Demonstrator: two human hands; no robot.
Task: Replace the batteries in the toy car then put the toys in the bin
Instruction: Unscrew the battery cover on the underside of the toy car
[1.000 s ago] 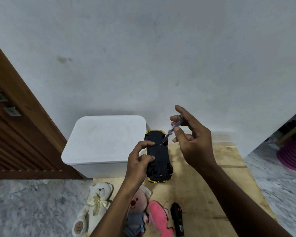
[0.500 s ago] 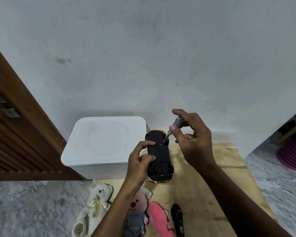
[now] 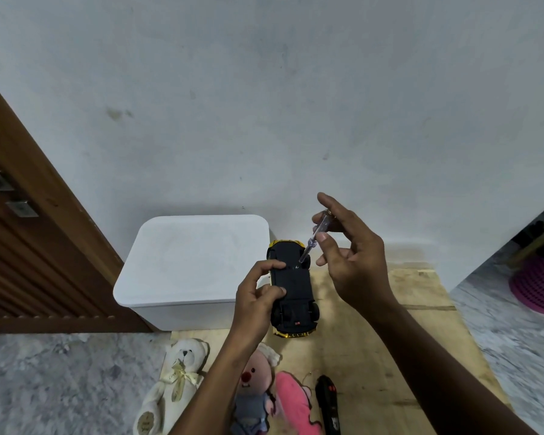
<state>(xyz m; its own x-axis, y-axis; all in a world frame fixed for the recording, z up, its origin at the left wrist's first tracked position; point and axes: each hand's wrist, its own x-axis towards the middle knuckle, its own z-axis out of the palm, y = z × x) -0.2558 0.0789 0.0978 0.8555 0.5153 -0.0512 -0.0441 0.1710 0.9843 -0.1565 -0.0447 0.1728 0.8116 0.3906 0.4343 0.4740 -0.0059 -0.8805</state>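
Observation:
A black and yellow toy car (image 3: 292,290) lies upside down, underside up, on a wooden board (image 3: 374,340). My left hand (image 3: 258,296) grips the car's left side with thumb and fingers. My right hand (image 3: 349,262) pinches a clear-handled screwdriver (image 3: 314,238), whose tip rests on the car's underside near its far end. A white lidded bin (image 3: 192,265) stands just left of the car, against the wall.
Near me lie a white teddy bear (image 3: 173,381), a plush doll (image 3: 255,384), a pink soft toy (image 3: 296,403) and a black remote (image 3: 327,403). A wooden door (image 3: 29,246) is at left, a pink basket (image 3: 537,287) at far right.
My right hand's fingers shifted on the screwdriver handle, closing and then spreading again, while the tip stayed on the car's underside. My left hand and the car held still.

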